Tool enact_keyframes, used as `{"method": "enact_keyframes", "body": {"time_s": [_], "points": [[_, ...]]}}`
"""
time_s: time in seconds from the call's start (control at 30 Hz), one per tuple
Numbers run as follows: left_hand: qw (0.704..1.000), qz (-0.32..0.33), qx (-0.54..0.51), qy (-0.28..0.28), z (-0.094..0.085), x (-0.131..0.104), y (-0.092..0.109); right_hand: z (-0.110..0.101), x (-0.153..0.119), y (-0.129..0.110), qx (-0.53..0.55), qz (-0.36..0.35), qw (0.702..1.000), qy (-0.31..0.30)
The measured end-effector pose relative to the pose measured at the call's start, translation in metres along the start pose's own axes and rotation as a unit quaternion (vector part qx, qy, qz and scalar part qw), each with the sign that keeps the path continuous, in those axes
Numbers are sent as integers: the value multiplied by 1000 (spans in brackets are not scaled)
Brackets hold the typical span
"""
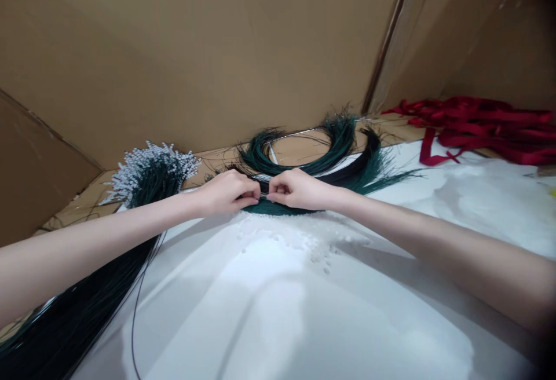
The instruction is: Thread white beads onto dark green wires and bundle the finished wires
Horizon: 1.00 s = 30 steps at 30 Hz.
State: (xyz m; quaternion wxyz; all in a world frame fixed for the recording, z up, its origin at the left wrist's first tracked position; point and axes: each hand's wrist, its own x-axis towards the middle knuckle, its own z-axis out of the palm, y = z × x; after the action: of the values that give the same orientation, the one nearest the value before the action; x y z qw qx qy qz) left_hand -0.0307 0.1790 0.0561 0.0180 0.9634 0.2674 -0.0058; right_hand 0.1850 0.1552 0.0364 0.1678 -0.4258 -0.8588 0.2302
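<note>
My left hand (229, 192) and my right hand (296, 189) meet fingertip to fingertip, nearly touching, each closed in a pinch. A short thin pale piece seems to run between the fingertips, too small to name. Right behind and under them, curved bundles of thin dark green strands (282, 207) lie on a white surface (269, 293). Farther back arcs another green bundle (343, 142) with frayed ends. Tiny white beads or grains (324, 252) lie scattered in front of my hands.
Under my left forearm stretches a long dark bundle (99, 293) of strands with beaded white tips (150, 165). Red ribbons (486, 125) are heaped at the right. Cardboard walls (208, 55) stand behind and at both sides. A crumpled clear plastic sheet (490, 200) lies at right.
</note>
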Motion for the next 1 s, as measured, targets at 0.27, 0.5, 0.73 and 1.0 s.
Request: {"method": "enact_keyframes", "body": {"time_s": [0.27, 0.5, 0.73, 1.0], "points": [[1000, 17, 15, -12, 8, 4, -3, -1, -9, 5, -1, 4, 1000, -19], [999, 15, 43, -29, 6, 6, 5, 0, -8, 4, -13, 17, 1000, -21], [1000, 6, -11, -25, 0, 5, 1, 1, -9, 2, -22, 20, 999, -24], [997, -19, -73, -12, -6, 3, 0, 3, -10, 4, -26, 13, 999, -16]]}}
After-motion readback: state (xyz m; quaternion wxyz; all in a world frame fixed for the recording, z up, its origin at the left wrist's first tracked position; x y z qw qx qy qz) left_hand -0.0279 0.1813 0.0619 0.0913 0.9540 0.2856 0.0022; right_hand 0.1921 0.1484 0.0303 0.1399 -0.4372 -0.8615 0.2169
